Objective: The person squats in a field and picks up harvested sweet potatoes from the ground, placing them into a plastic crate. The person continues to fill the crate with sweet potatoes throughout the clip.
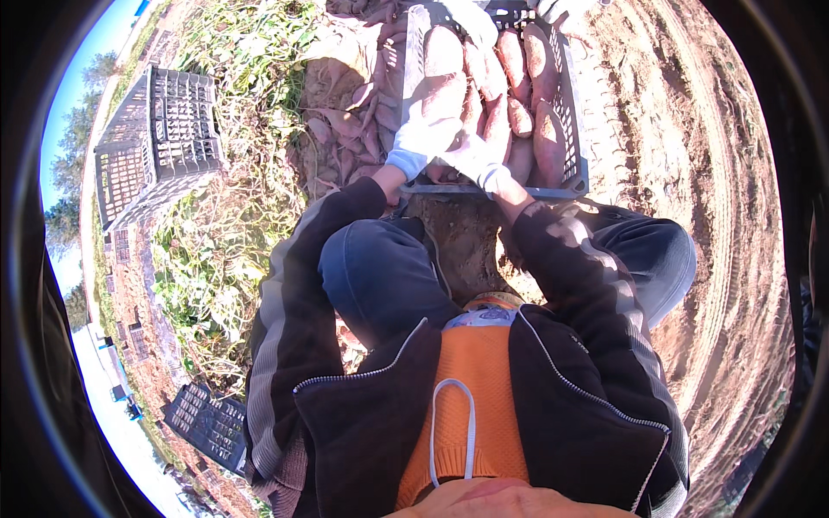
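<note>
Both my hands are in white gloves, close together over the near end of a plastic crate (499, 190) holding several sweet potatoes. My left hand (422, 141) is at the lower end of a thick sweet potato (445, 96). Glare washes out its fingers, so a grip on it cannot be made out. Just right of it, my right hand (473, 155) reaches over the crate's near rim, beside a long sweet potato (497, 129). Its fingertips are also lost in the bright light. Another sweet potato (549, 146) lies along the crate's right wall.
Another person's gloved hand (478, 26) reaches over the crate's far end. Loose sweet potatoes (353, 126) lie on soil left of the crate, beside cut vines (220, 259). Black crates (184, 123) stand farther left, with another crate (210, 424) at lower left. Tyre-marked soil (719, 226) runs along the right.
</note>
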`<act>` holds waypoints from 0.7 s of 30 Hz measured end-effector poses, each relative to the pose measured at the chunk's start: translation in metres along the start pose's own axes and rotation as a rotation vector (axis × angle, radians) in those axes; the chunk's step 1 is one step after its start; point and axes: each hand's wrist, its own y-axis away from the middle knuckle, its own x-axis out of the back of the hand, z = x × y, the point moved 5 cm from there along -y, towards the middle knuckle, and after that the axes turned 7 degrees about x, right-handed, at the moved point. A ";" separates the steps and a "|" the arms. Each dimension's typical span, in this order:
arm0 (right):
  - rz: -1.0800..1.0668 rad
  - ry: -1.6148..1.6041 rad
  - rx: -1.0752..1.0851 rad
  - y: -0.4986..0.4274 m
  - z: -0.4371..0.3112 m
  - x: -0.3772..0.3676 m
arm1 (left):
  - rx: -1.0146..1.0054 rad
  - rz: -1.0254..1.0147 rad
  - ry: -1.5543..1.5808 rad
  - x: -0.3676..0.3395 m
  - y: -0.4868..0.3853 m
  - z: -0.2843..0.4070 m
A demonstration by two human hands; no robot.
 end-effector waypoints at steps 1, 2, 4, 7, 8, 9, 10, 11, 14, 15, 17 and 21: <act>-0.012 -0.228 -0.039 -0.016 0.029 0.022 | 0.427 -0.275 0.282 0.005 -0.002 0.018; -0.031 -0.472 -0.089 -0.033 0.055 0.038 | 0.133 -0.279 0.112 0.007 -0.004 0.029; -0.003 -0.754 -0.179 -0.045 0.059 0.040 | -0.163 -0.207 -0.056 0.003 0.005 0.030; 0.560 -0.080 0.401 -0.071 0.059 0.066 | -0.181 -0.307 -0.074 0.004 -0.002 0.054; 0.649 0.122 0.460 -0.073 0.050 0.059 | -0.137 -0.363 -0.131 0.016 0.001 0.062; 0.616 0.227 0.404 -0.072 0.044 0.051 | -0.086 -0.418 -0.187 0.023 0.008 0.062; 0.579 0.323 0.358 -0.071 0.039 0.048 | -0.114 -0.357 -0.189 0.031 0.014 0.059; 0.486 0.399 0.269 -0.069 0.037 0.050 | -0.037 -0.357 -0.114 0.027 0.015 0.049; 0.164 0.630 0.000 -0.057 0.031 0.054 | 0.066 -0.510 0.074 0.033 0.017 0.036; 0.100 0.708 -0.044 -0.053 0.028 0.048 | -0.065 -0.451 0.063 0.026 0.020 0.023; 0.040 0.810 -0.090 -0.047 0.029 0.030 | -0.309 -0.338 0.028 -0.002 0.035 -0.016; 0.103 0.756 -0.127 -0.037 0.043 0.038 | 0.005 -0.337 0.146 0.030 0.024 0.014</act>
